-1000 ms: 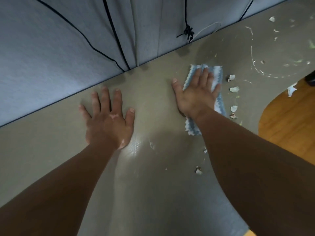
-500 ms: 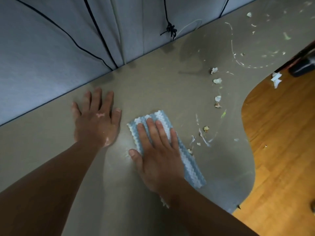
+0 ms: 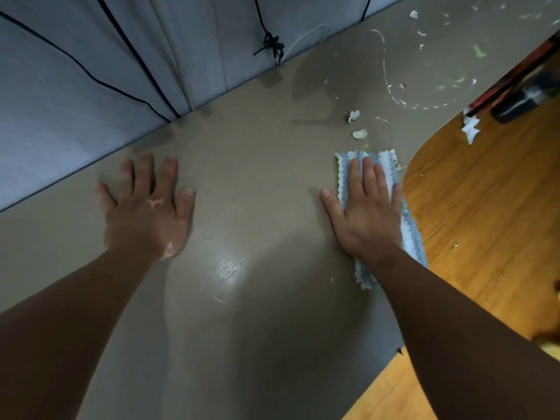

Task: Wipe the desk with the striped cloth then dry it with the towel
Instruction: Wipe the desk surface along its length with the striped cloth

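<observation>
The grey-brown desk (image 3: 257, 165) fills the middle of the view. A blue-and-white striped cloth (image 3: 412, 234) lies folded at the desk's right edge, next to the curved cut-out. My right hand (image 3: 366, 213) presses flat on the cloth, fingers pointing away from me, and covers most of it. My left hand (image 3: 145, 207) rests flat on the bare desk to the left, fingers spread, holding nothing. White scraps (image 3: 359, 134) lie just beyond the cloth, and more crumbs and streaks (image 3: 391, 89) mark the far right of the desk. No towel is in view.
A grey fabric wall (image 3: 91, 56) with black cords and a knot (image 3: 272, 45) runs along the desk's far edge. Wooden floor (image 3: 485, 207) shows to the right, below the desk. A torn white scrap (image 3: 470, 130) and a dark object (image 3: 521, 101) sit at the far right.
My right hand swept the cloth from the far side toward me, then out to the desk's right edge; the scraps near that edge are gone. My left hand stayed flat in place.
</observation>
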{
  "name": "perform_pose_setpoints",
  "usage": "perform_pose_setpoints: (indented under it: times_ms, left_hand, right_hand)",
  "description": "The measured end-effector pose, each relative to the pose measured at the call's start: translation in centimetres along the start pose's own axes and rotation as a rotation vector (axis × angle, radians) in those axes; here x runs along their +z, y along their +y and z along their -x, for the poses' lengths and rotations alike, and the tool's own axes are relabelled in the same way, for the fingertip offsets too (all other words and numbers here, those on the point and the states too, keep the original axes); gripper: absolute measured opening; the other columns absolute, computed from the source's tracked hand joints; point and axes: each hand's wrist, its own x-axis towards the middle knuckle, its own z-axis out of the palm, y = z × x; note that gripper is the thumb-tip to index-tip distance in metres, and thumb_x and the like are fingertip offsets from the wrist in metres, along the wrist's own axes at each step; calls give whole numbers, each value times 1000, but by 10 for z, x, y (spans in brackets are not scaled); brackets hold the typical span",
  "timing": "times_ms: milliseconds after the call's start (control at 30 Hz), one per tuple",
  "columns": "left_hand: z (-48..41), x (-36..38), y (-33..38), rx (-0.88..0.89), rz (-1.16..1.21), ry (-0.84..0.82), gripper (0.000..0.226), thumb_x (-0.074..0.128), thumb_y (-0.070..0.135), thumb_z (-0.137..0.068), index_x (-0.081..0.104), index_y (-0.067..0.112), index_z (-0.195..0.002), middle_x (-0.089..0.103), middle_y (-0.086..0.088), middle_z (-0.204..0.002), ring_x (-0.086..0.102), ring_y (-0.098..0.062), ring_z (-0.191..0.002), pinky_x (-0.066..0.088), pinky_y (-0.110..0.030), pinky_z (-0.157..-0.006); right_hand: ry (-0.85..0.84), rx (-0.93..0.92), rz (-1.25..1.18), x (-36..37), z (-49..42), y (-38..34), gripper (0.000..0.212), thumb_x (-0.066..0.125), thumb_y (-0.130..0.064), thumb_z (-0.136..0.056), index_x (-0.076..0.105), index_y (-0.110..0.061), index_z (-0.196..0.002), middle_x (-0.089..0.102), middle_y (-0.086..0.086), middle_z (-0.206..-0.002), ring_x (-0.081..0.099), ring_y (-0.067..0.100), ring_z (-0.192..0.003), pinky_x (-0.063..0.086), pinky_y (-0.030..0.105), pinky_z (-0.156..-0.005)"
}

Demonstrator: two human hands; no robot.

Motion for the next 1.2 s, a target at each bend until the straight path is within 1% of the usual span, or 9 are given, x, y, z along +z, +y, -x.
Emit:
perform_pose_setpoints:
  times_ms: [100,267,367,433,667,833,1033,1100,1200]
  left_hand:
    - [-2,0,2,-10,-14,-17,67,5,64,-100,-3,37,-161,-8,-1,-172,-8,-30,-159,-2,-65,-123]
    - [0,-1,11,-62,15,-51,65,7,60,-102,-3,35,-162,-10,-1,-172,-10,-30,-159,-5,-64,-124]
    - [5,0,16,-73,19,-41,64,7,58,-103,-3,34,-162,-9,-2,-172,-9,-30,-159,-4,-63,-124]
    - [7,1,15,-70,14,-40,64,5,59,-103,-5,34,-161,-9,-2,-173,-9,-30,-159,-4,-62,-124]
    - [9,2,16,-69,18,-4,63,8,58,-104,1,34,-162,-4,-4,-173,-5,-30,-159,-3,-62,-125]
    - [7,2,16,-70,12,-3,64,7,59,-103,1,34,-162,-3,-4,-173,-5,-30,-159,-2,-62,-125]
    - [4,1,16,-64,-6,-26,65,6,59,-102,-3,33,-161,-7,-3,-172,-8,-31,-159,-2,-63,-124]
    - [3,1,16,-55,-7,-41,65,6,59,-102,-3,33,-161,-8,-3,-172,-9,-32,-159,-2,-63,-124]
    - [3,-1,12,-30,12,-73,65,7,59,-103,-3,33,-162,-10,-4,-172,-11,-31,-158,-4,-61,-125]
  right_hand:
    - [-5,58,-3,5,20,-28,90,13,-74,-99,5,-15,-167,-1,7,-175,-3,26,-161,0,58,-127]
    - [-24,-213,-14,18,96,-62,90,8,-75,-99,15,-15,-166,8,9,-175,2,29,-161,6,59,-127]
    - [-65,-380,21,18,118,-43,86,15,-75,-101,18,-19,-166,9,4,-175,3,25,-162,11,58,-127]
    - [-57,-420,52,14,113,-23,84,17,-75,-100,21,-22,-166,13,1,-174,7,22,-161,15,57,-126]
    - [3,-246,76,-2,53,36,91,8,-79,-97,18,-20,-166,13,0,-174,9,19,-161,10,53,-128]
    - [-28,-268,57,-12,16,67,87,19,-72,-100,12,-17,-167,7,3,-175,1,20,-161,16,55,-128]
    - [-61,-258,96,-13,15,67,90,8,-76,-98,2,-18,-167,-4,0,-175,-9,16,-161,4,56,-129]
    - [-56,-231,94,-11,25,60,93,6,-77,-97,4,-16,-167,-3,2,-175,-8,18,-161,4,56,-129]
    - [-9,-230,80,-2,56,36,95,7,-77,-97,14,-12,-166,9,8,-174,4,25,-161,9,58,-128]
